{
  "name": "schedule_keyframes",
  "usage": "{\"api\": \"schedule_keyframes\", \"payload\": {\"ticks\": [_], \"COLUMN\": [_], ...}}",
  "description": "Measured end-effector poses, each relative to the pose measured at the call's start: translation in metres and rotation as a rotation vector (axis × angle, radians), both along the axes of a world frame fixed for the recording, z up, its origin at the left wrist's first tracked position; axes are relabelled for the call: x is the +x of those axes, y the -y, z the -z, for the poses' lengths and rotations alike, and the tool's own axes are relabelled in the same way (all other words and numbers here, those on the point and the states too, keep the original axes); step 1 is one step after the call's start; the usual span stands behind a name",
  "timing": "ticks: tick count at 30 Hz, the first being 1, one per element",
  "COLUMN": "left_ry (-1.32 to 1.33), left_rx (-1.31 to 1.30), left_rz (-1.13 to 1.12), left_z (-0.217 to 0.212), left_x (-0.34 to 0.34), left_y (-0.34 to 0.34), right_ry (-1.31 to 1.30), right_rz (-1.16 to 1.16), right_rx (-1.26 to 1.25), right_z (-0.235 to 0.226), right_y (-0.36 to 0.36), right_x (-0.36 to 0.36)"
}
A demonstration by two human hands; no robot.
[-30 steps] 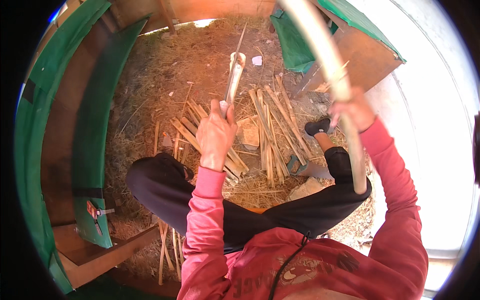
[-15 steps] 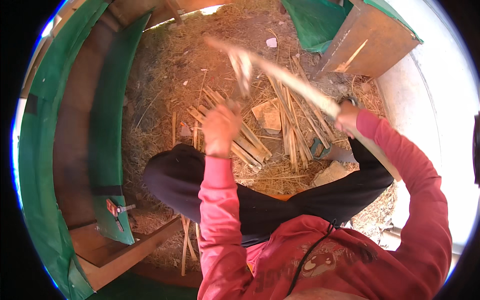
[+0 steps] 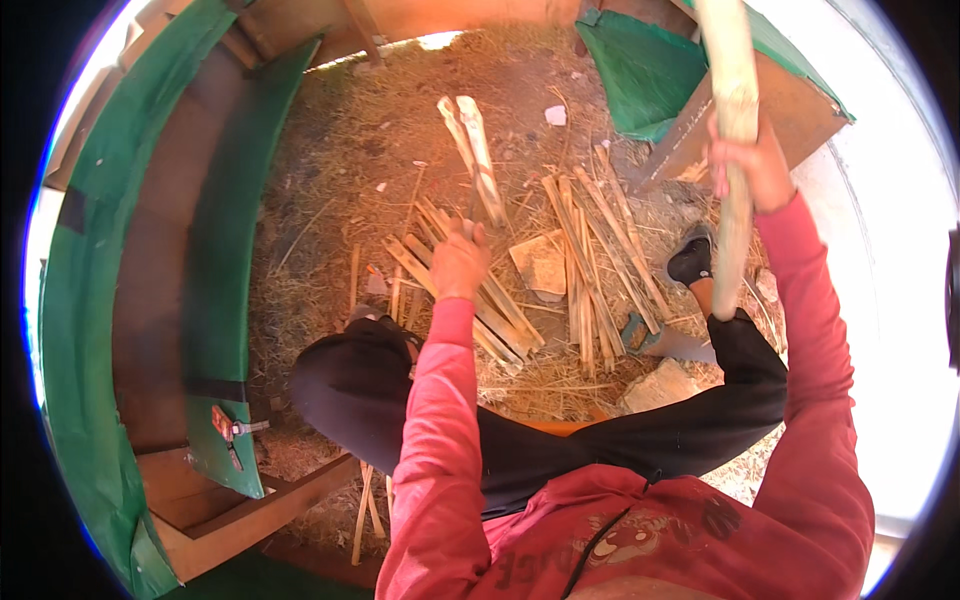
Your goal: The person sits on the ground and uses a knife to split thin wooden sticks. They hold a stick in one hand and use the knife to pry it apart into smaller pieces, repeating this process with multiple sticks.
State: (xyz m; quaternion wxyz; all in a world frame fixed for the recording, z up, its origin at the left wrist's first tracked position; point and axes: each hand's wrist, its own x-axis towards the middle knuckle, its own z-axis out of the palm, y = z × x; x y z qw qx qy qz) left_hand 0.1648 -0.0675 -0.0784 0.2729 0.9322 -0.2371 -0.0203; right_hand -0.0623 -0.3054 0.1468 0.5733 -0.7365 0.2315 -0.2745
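Observation:
High at the right, my right hand [image 3: 748,165] is closed round a thick pale wooden stick [image 3: 733,80], raised nearly upright. My left hand [image 3: 461,262] is closed low in the middle, over a bundle of split wood strips [image 3: 500,320]. From its fingers a dark, flat, blade-like tool [image 3: 474,198] runs forward; its handle is hidden in the hand. Against this tool stands a pale piece of wood [image 3: 480,140], split into two arms that spread at the top and come close together lower down.
More wood strips [image 3: 585,270] lie to the right, by a flat pale block [image 3: 540,264]. A saw with a green handle [image 3: 634,332] rests near my right shin, beside a stone [image 3: 660,386]. Green-covered boards [image 3: 215,230] stand left, a wooden box [image 3: 700,120] far right.
My right hand has swung the stick up from a slanted position across the front to nearly upright at the right. The left hand has stayed closed in about the same place.

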Motion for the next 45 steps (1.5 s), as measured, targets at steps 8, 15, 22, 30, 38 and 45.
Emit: {"api": "schedule_keyframes", "payload": {"ticks": [8,15,22,30,38,45], "left_ry": [-0.139,-0.213,-0.175,-0.213,-0.284,-0.34], "left_rx": [-0.008,-0.026,0.02,-0.036,0.135,0.172], "left_rz": [0.048,0.067,0.024,0.053,0.076,0.129], "left_z": [0.0,0.074,0.087,0.09,0.148,0.123], "left_x": [-0.006,0.0,0.014,0.003,0.03,0.031], "left_y": [0.043,0.015,0.052,0.061,0.048,0.057], "right_ry": [-0.83,-0.79,0.132,-0.734,-1.3,0.096], "right_rz": [0.109,0.011,-0.003,0.164,-0.091,-0.031], "right_rx": [-0.151,0.139,0.139,-0.093,-0.062,-0.176], "right_z": [0.222,0.293,0.123,0.311,0.436,0.204], "right_y": [0.053,0.009,0.044,0.059,-0.04,-0.056], "right_x": [0.006,-0.037,0.044,-0.003,-0.083,0.123]}}
